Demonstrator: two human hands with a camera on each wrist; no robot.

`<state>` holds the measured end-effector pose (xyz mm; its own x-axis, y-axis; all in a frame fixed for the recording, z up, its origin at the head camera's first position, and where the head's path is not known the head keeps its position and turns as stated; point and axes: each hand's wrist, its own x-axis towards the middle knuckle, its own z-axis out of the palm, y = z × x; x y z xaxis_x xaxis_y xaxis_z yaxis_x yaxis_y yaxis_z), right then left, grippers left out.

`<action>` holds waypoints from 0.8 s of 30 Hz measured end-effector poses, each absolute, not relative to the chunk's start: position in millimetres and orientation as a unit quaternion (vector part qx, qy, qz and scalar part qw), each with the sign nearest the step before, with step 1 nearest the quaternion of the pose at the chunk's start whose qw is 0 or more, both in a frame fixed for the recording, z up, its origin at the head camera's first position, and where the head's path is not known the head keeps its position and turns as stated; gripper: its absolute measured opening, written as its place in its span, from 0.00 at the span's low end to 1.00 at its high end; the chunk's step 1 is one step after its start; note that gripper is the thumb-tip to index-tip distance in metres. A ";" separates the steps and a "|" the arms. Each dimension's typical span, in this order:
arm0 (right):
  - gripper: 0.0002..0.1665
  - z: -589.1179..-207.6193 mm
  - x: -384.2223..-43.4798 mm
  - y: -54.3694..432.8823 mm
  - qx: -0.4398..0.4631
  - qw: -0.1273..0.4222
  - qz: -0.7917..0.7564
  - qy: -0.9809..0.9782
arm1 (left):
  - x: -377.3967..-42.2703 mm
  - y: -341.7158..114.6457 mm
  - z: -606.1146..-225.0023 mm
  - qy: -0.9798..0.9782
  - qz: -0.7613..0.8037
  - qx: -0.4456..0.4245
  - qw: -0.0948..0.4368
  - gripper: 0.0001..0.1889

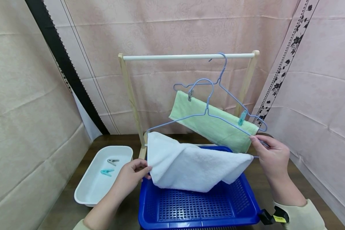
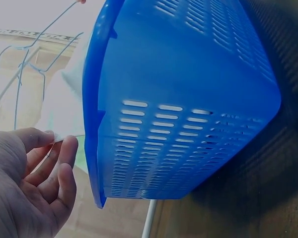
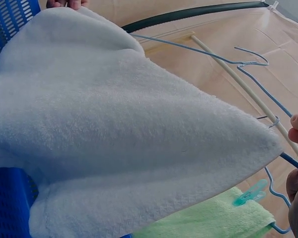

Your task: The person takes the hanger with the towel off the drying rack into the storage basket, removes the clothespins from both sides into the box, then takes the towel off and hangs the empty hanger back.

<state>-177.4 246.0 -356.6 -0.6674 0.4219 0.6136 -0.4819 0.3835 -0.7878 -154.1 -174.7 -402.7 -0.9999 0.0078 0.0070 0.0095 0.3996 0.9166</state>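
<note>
A white towel (image 1: 189,166) is draped over the lower bar of a blue wire hanger (image 1: 207,110), above a blue basket (image 1: 199,222). My left hand (image 1: 132,174) pinches the towel's left edge between thumb and fingers, which also shows in the left wrist view. With my right hand (image 1: 271,156) I grip the hanger's right shoulder. In the right wrist view the towel (image 3: 114,109) tapers to a point near that hand, with the bar (image 3: 290,161) coming out of it. The towel hides most of the lower bar.
Behind, a second blue hanger (image 1: 222,68) hangs on the rack's white rail (image 1: 166,57). It carries a green towel (image 1: 227,137), held by a grey clothespin (image 1: 189,95) and a teal clothespin (image 1: 242,117). At left, a white tray (image 1: 87,191) holds two more clothespins.
</note>
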 end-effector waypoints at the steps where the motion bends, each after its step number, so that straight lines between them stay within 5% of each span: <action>1: 0.10 -356.7 -177.3 246.0 0.021 0.407 0.554 -0.726 | -154.3 -174.6 -402.8 -0.837 -0.547 -0.007 0.002 0.08; 24: 0.08 -358.0 -175.4 245.0 0.056 0.417 0.546 -0.724 | -166.2 -177.5 -402.0 -0.832 -0.554 -0.017 0.017 0.12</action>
